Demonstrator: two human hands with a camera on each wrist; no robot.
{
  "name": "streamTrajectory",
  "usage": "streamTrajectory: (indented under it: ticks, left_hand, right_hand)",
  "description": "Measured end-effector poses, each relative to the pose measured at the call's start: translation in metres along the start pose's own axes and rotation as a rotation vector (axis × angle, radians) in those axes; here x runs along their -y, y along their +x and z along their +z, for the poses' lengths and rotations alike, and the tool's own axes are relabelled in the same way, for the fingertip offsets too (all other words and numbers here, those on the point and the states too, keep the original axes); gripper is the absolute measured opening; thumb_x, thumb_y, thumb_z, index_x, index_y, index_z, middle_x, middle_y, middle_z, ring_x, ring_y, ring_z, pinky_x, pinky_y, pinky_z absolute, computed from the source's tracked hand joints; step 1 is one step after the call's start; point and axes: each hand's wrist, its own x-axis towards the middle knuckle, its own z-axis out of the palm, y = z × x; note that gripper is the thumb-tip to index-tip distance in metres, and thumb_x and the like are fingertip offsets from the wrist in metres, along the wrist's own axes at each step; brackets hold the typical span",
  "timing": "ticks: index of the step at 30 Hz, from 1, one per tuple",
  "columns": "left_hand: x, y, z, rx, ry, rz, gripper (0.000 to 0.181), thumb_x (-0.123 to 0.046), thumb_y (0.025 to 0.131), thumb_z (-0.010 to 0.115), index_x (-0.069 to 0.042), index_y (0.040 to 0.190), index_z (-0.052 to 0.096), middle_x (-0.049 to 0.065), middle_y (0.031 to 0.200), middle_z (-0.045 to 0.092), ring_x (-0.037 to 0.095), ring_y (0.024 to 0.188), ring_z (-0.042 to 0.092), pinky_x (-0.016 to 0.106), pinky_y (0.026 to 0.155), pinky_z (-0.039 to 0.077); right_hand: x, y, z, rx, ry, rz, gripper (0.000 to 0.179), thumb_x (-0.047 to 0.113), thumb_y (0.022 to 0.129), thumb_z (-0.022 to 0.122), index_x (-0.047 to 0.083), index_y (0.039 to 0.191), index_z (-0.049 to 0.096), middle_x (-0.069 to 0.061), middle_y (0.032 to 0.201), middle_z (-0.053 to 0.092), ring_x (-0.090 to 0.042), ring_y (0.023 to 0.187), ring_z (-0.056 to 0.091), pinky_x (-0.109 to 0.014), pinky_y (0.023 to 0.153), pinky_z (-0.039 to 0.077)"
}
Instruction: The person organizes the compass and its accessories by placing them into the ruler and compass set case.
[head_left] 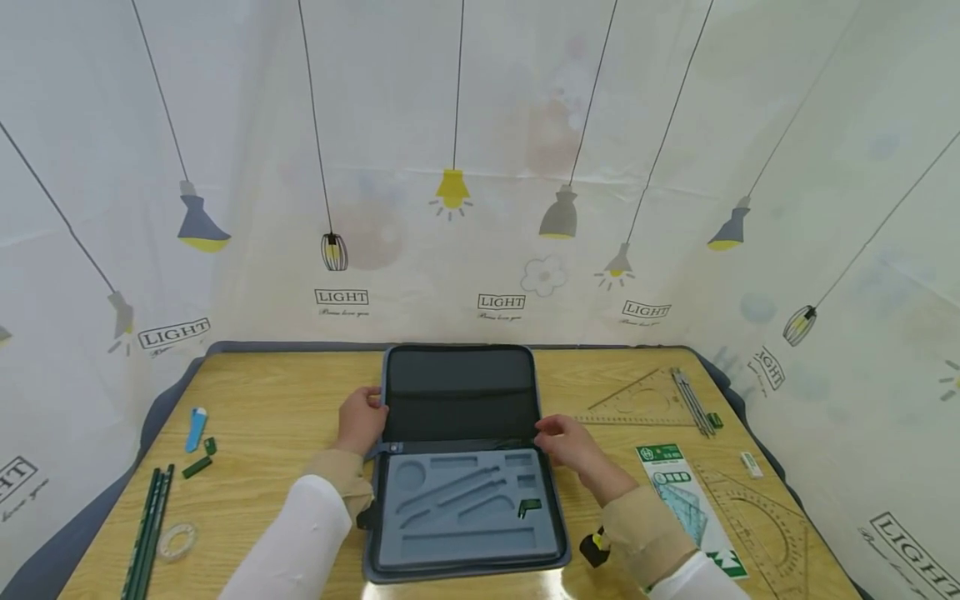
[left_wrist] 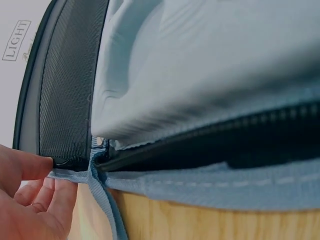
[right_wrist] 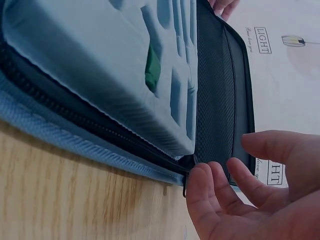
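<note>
An unzipped blue-grey zip case [head_left: 465, 571] lies spread on the table, its black mesh-lined lid [head_left: 461, 392] folded back. Inside the base sits a pale blue moulded tray [head_left: 427, 521] with shaped hollows; a small green piece [head_left: 529, 505] rests in one of them. With thumb above and fingers below, my left hand [head_left: 362, 421] pinches the lid's left edge near the hinge, beside a fabric strap [left_wrist: 107, 205]. My right hand [head_left: 573, 450] is at the opposite hinge corner, fingertips by the zip's end and thumb held apart from the fingers.
Left are green pencils [head_left: 150, 533], a tape roll [head_left: 177, 542], a blue cutter [head_left: 197, 428] and green pieces [head_left: 197, 467]. Right are set squares [head_left: 645, 400], a compass [head_left: 692, 400], a geometry-set packet [head_left: 686, 500], a protractor [head_left: 780, 533], an eraser [head_left: 751, 465] and a black-and-yellow item [head_left: 594, 548].
</note>
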Motion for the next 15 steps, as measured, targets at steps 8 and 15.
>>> streamTrajectory:
  ticks: [8, 15]
  left_hand:
    - [-0.003, -0.002, 0.000, 0.015, -0.006, -0.016, 0.034, -0.001, 0.086, 0.059, 0.006, 0.119, 0.058, 0.019, 0.096, 0.062, 0.029, 0.087, 0.059, 0.040, 0.076, 0.050]
    - [0.001, 0.000, 0.000, 0.017, 0.010, 0.012, 0.034, 0.000, 0.084, 0.059, 0.007, 0.117, 0.059, 0.020, 0.093, 0.063, 0.030, 0.085, 0.060, 0.040, 0.076, 0.050]
  right_hand:
    - [-0.001, -0.005, 0.001, 0.009, -0.073, -0.016, 0.027, 0.007, 0.091, 0.056, -0.002, 0.117, 0.056, -0.015, 0.108, 0.057, -0.024, 0.088, 0.059, -0.040, 0.073, 0.053]
    - [-0.005, -0.012, 0.002, 0.038, -0.242, -0.142, 0.018, 0.005, 0.087, 0.063, 0.001, 0.104, 0.062, -0.007, 0.092, 0.061, -0.016, 0.079, 0.057, -0.031, 0.064, 0.050]
